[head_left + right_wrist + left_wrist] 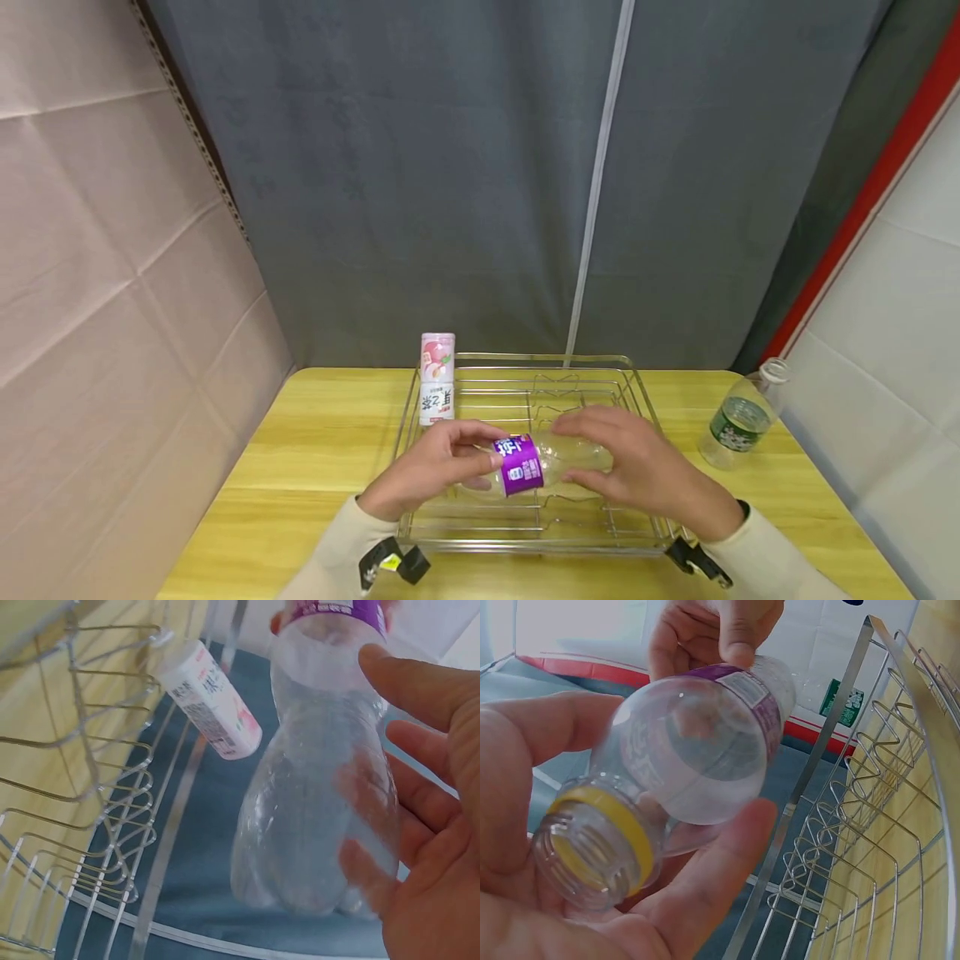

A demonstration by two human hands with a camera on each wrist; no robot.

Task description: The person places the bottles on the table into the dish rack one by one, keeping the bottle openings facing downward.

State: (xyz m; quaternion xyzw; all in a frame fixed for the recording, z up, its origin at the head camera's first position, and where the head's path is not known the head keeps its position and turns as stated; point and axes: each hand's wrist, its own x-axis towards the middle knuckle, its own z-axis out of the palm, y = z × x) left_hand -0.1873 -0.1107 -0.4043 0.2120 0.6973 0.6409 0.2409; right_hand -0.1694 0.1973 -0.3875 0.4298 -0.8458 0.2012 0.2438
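Note:
A clear plastic bottle with a purple label (519, 463) lies sideways above the wire rack (517, 550), held between both hands. My left hand (442, 462) grips its neck end. In the left wrist view, the uncapped threaded mouth with a yellow ring (615, 817) faces that palm. My right hand (633, 458) holds the other end, thumb and fingers on opposite sides of the body. The lobed base (307, 877) shows in the right wrist view, with fingers visible through the clear plastic.
A pink and white bottle (437, 379) lies on the rack's back left corner. Another clear bottle with a green label (738, 423) stands on the wooden table (300, 442) to the right. A grey curtain (420, 183) hangs behind, with pale side walls.

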